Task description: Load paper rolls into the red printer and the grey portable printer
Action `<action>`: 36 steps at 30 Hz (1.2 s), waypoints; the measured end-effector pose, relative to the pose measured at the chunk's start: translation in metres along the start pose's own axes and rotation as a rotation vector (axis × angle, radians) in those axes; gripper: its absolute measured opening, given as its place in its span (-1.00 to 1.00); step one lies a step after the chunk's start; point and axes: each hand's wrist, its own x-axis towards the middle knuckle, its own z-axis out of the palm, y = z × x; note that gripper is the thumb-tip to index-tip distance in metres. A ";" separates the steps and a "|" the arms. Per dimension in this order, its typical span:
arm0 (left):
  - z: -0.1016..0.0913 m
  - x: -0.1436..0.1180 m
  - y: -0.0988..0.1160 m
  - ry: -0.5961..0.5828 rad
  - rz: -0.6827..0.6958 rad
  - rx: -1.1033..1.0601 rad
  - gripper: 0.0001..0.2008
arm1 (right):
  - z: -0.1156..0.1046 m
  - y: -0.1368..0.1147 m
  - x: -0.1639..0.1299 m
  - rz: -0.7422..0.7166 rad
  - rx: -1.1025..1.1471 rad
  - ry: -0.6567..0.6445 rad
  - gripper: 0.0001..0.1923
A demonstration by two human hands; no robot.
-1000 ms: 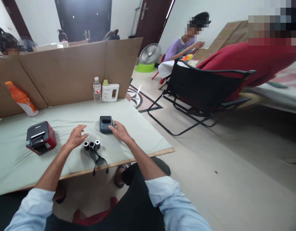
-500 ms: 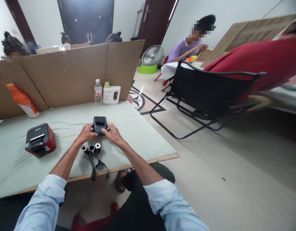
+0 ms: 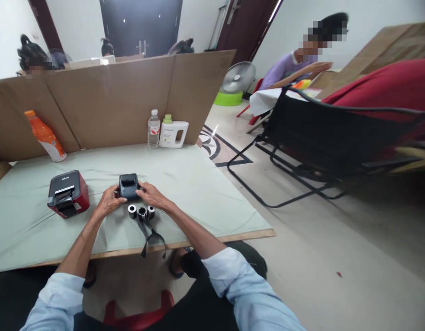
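While both hands meet at the middle of the table, which is covered with a pale green cloth, they grip a small dark grey printer from either side: the left hand curls its fingers around the device's left edge, and the right hand presses thumb and fingers against its right edge, so the printer sits pinched between the two palms, resting on or just above the cloth. Just in front of the printer, nearer the person, lie three small black rolls side by side, with a dark ribbon trailing from them over the table's front edge. Well to the left of the hands stands a red and black printer, its slot facing up. At the back of the table, against a cardboard screen, stand a clear water bottle and, touching or just beside it, a white jug with a green cap; an orange bottle leans at the far left. To the right, on the floor, is a black folding chair, with a person in red partly seen behind it. Farther back a person in a purple top sits at another table, near a floor fan.
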 end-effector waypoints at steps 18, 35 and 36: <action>-0.010 -0.018 -0.005 0.090 0.004 0.108 -0.49 | 0.001 0.020 -0.009 0.010 0.366 0.000 -0.49; -0.009 0.005 -0.018 0.121 0.082 0.181 -0.59 | 0.007 0.027 -0.008 -0.028 0.277 0.046 -0.21; -0.009 0.006 -0.017 0.124 0.075 0.189 -0.60 | 0.008 0.028 -0.009 -0.030 0.266 0.052 -0.22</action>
